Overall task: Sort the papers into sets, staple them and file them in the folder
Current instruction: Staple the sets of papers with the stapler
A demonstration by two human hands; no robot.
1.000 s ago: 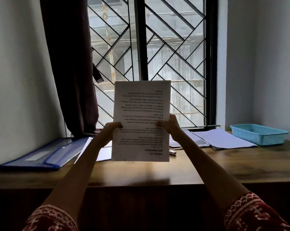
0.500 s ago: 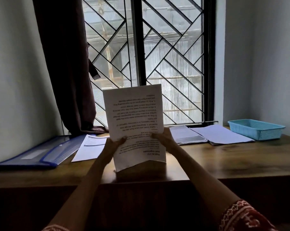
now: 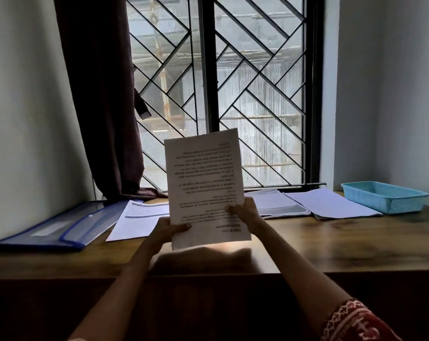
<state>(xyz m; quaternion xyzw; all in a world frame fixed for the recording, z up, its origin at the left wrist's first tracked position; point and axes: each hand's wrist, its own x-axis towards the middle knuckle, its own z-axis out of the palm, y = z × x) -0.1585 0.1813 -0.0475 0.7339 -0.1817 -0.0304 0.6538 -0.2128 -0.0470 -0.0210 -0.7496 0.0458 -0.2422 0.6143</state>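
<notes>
A set of printed sheets stands upright over the wooden desk, text upside down, its lower edge close to or on the desk. My left hand grips its lower left edge with the thumb in front. My right hand grips the lower right edge. A blue transparent folder lies flat at the desk's left. A single printed sheet rests beside the folder. More paper stacks and a blank-looking sheet lie behind on the right.
A light blue plastic tray sits at the far right by the wall. A dark curtain hangs left of the barred window. The desk's front edge runs across the view.
The held sheets came down from mid-air toward the desk and tilted slightly to the left. Both hands kept their grip and lowered with them.
</notes>
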